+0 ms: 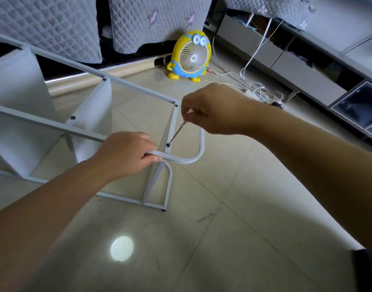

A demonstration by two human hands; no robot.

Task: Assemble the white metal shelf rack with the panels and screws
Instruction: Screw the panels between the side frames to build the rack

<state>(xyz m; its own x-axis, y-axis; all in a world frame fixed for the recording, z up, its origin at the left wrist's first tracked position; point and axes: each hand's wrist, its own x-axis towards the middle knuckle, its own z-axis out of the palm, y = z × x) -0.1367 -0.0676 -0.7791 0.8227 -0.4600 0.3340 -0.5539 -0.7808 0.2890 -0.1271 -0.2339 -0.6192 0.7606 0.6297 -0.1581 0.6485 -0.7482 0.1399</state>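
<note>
Left hand — fingers round curved rail.

The shelf rack is lying on its side on the floor, filling the left of the view, with its panels standing between the frame bars. At its near right corner a curved bar is crossing the frame. The left hand is gripping this bar from the left, just beside the screw at the joint. The right hand is hovering above and to the right, holding a screwdriver whose tip is resting in that screw. Behind the rack a fan is standing on the floor, with cables lying to its right, before a cabinet running along the right side. Covers are hanging behind them.
</note>
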